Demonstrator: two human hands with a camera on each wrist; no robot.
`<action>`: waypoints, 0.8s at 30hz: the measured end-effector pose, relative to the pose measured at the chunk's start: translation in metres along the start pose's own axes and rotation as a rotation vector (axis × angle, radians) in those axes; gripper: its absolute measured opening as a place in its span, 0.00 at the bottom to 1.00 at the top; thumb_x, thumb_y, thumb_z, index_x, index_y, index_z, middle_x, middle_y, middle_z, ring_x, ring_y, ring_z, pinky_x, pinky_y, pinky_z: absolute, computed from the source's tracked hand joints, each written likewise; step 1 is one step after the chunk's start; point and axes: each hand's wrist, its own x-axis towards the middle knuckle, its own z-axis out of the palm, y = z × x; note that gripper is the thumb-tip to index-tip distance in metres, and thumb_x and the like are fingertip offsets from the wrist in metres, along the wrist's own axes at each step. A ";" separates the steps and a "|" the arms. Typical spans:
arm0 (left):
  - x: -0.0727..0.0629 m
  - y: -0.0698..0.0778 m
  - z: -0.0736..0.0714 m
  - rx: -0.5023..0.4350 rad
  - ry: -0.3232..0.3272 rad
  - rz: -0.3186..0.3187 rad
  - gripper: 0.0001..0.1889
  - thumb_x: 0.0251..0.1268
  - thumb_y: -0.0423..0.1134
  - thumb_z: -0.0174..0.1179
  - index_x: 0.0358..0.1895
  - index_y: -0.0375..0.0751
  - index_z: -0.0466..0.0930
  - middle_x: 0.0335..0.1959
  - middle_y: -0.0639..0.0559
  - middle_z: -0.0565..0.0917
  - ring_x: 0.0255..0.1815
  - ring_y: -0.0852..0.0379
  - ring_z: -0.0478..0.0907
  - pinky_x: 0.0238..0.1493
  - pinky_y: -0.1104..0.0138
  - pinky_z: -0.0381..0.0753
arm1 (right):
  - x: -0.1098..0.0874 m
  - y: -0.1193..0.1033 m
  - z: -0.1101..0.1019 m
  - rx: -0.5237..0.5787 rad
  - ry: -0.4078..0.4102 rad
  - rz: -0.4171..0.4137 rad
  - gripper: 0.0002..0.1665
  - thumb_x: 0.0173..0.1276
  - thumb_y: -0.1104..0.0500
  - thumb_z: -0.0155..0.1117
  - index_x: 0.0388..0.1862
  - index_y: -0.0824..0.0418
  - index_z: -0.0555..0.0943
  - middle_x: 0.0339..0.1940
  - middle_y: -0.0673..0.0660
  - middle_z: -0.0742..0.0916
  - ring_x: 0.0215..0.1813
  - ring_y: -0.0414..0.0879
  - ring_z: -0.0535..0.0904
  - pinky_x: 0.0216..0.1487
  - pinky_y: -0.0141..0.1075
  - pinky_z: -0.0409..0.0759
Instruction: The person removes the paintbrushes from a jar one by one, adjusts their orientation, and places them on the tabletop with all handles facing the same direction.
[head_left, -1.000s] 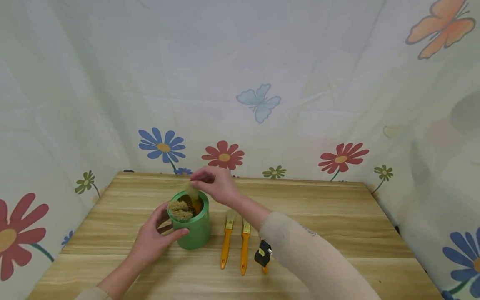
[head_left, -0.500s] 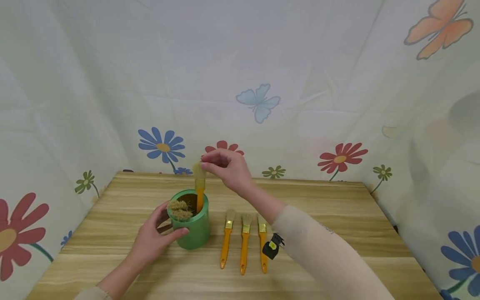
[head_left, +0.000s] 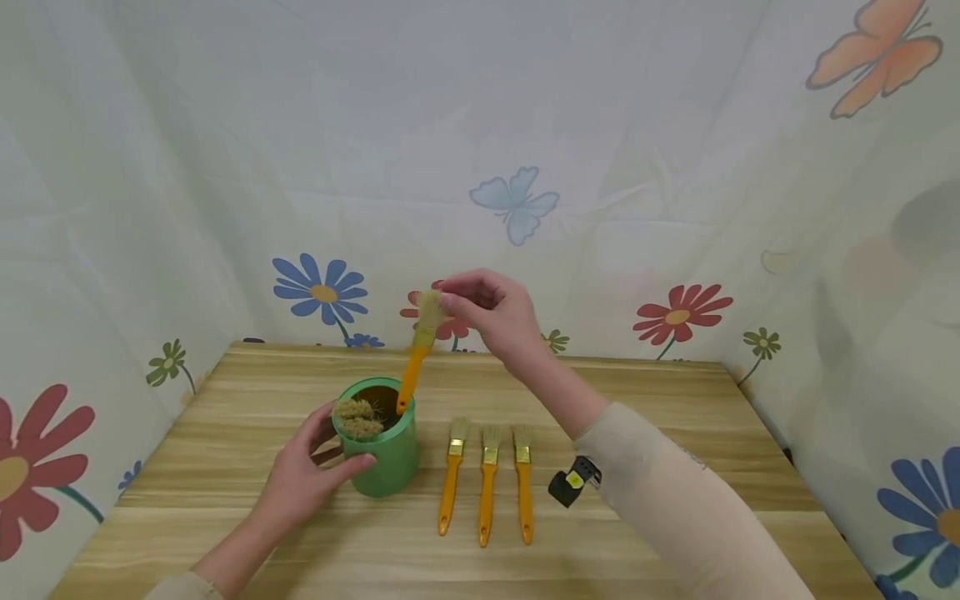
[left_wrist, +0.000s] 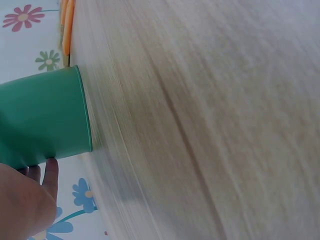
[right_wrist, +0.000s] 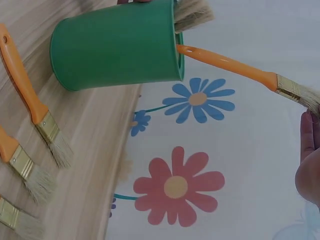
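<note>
A green cup [head_left: 386, 467] stands upright at the table's left half, with the bristle heads of brushes [head_left: 358, 419] sticking up inside it. My left hand [head_left: 303, 467] holds the cup round its left side, thumb across the front; in the left wrist view its fingers touch the green wall [left_wrist: 45, 120]. My right hand [head_left: 491, 317] pinches a paintbrush [head_left: 415, 367] by its pale bristles, above and right of the cup. The orange handle slants down, its tip at the cup's rim. In the right wrist view that handle [right_wrist: 227, 63] reaches from the cup's mouth.
Three paintbrushes with orange handles, a left one [head_left: 450, 479], a middle one [head_left: 487, 487] and a right one [head_left: 524, 487], lie side by side right of the cup, bristles away from me. A flowered cloth [head_left: 600, 250] hangs behind the wooden table [head_left: 637, 433].
My right hand has risen and moved right, drawing the paintbrush up out of the cup until nearly all its handle shows. My left hand and the cup have stayed put.
</note>
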 end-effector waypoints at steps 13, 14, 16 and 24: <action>0.000 -0.002 0.000 0.010 0.005 0.006 0.47 0.65 0.46 0.79 0.83 0.51 0.62 0.74 0.42 0.76 0.73 0.38 0.75 0.68 0.46 0.84 | -0.013 0.009 -0.038 -0.030 0.032 -0.008 0.11 0.75 0.64 0.73 0.53 0.67 0.88 0.45 0.57 0.92 0.45 0.51 0.89 0.57 0.42 0.91; 0.000 -0.002 0.000 0.009 0.004 0.006 0.47 0.65 0.46 0.79 0.83 0.51 0.62 0.74 0.42 0.76 0.73 0.38 0.74 0.68 0.46 0.84 | -0.015 0.011 -0.041 -0.040 0.031 0.001 0.11 0.75 0.64 0.73 0.53 0.66 0.88 0.45 0.57 0.92 0.45 0.50 0.89 0.57 0.42 0.91; 0.000 -0.002 0.001 0.006 0.005 0.005 0.47 0.65 0.46 0.79 0.83 0.50 0.63 0.74 0.41 0.76 0.74 0.38 0.74 0.68 0.46 0.84 | -0.019 0.014 -0.047 -0.068 0.029 0.018 0.12 0.75 0.63 0.73 0.53 0.66 0.88 0.45 0.56 0.92 0.46 0.50 0.89 0.55 0.40 0.91; 0.000 -0.002 0.000 0.002 0.001 0.011 0.47 0.64 0.47 0.79 0.83 0.51 0.62 0.75 0.41 0.75 0.74 0.37 0.74 0.68 0.45 0.83 | -0.035 0.029 -0.069 -0.144 0.041 0.094 0.11 0.75 0.61 0.73 0.53 0.64 0.88 0.45 0.56 0.92 0.44 0.49 0.89 0.50 0.36 0.91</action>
